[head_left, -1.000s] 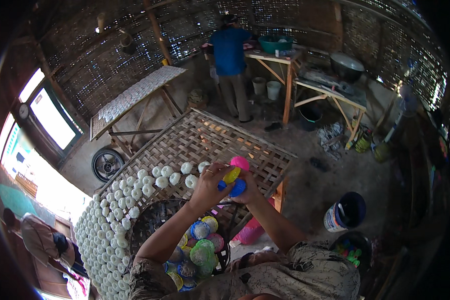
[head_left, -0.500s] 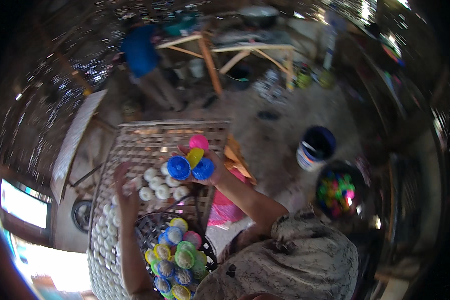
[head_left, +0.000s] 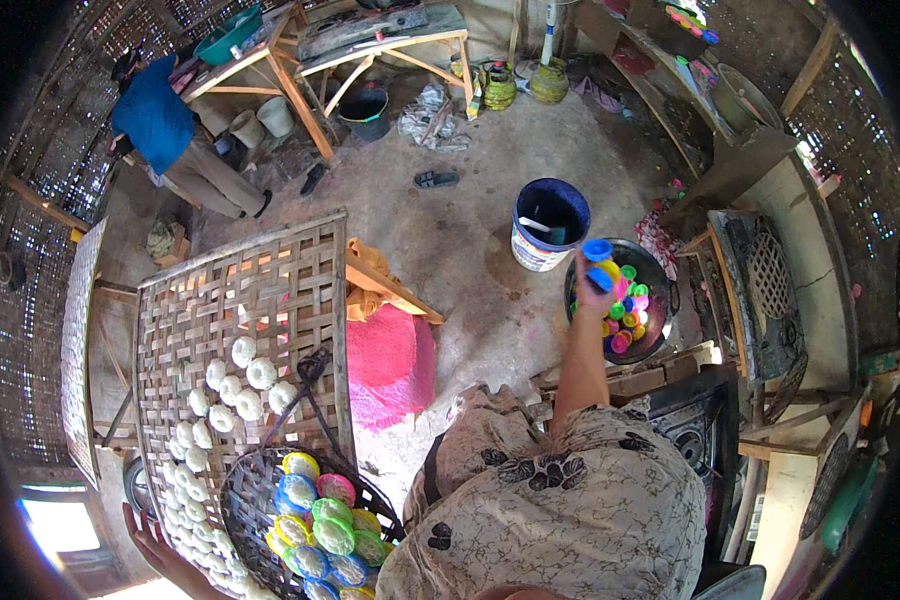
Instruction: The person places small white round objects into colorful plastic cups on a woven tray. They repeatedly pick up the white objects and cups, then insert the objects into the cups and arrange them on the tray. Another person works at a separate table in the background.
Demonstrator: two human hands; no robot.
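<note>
My right hand (head_left: 595,293) is closed on several small plastic cups (head_left: 599,250), blue with some yellow, over a dark basin (head_left: 654,345) of loose cups in green, pink, yellow and blue. Down at the lower left, my left hand (head_left: 155,548) has its fingers stretched apart and holds nothing, beside the edge of a woven bamboo rack (head_left: 292,285). White ring-shaped pieces (head_left: 261,373) lie in rows on that rack. A dark open-weave basket (head_left: 245,490) at the rack's near right corner holds colored cups (head_left: 333,536) filled with something white.
A tall bucket (head_left: 533,257) with a dark blue inside stands just beyond the basin. Pink sacking (head_left: 395,365) sits right of the rack. Farther off, a person in blue (head_left: 155,115) bends by a wooden table (head_left: 410,48). A sandal (head_left: 436,179) lies on the concrete floor.
My right hand has swung from above the rack to the basin on the right with the cups. My left hand has dropped toward the lower left. The view has shifted right.
</note>
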